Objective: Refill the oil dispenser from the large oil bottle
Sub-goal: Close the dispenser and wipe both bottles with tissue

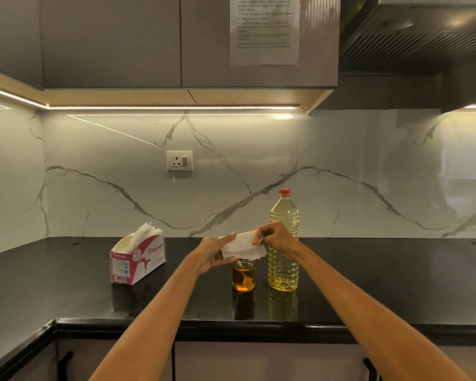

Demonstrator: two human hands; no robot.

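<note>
Black countertop (66, 284) along a marble-veined backsplash (368, 174), under-cabinet light strip on. Tissue box (138, 259) at left on the counter, well apart from the work area, sheets protruding from its open top. Large oil bottle (283, 243) upright right of centre, red cap (284, 191) still fitted, pale oil filling most of the body. Oil dispenser (243, 276) just left of the bottle, a small glass jar holding a shallow amber charge; top hidden behind the tissue, so lid state not determinable. Left hand (213, 254) and right hand (275, 237) raised directly above the dispenser, holding one white tissue (242, 247) stretched between them: left fingers extended beneath and along the sheet with the thumb closing on it, right fingertips pinched together on its upper edge. Pour not yet begun, judged from the capped bottle. Risks from here: tissue corner dropping into the dispenser mouth if released above it; right forearm, close in front of the bottle, tipping it on withdrawal; oily fingers slipping on the cap; overshoot and spill from a near-full bottle into a narrow jar.
</note>
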